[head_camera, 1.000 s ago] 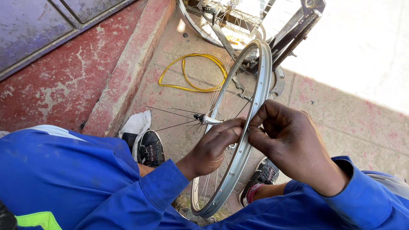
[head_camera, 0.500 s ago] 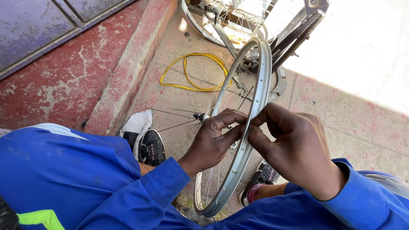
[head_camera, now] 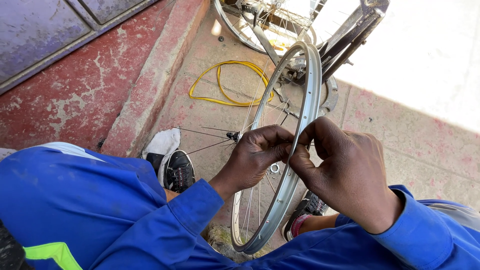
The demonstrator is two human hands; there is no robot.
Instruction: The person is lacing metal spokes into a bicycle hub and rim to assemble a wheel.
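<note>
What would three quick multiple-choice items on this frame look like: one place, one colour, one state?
1. Where does the yellow loop lie?
A. On the paved ground beyond the wheel rim
B. Over the person's knee
C. Threaded through the spokes

2. What colour are the sleeves?
A. Grey
B. Blue
C. Red

3. How does the wheel rim stand?
A. Flat on the ground
B. Hung from a hook
C. Upright on edge between the two hands

Answers: 1 A, it lies on the pavers past the rim. 2 B, both arms are in blue cloth. 3 C, left hand and right hand pinch it from either side.
</note>
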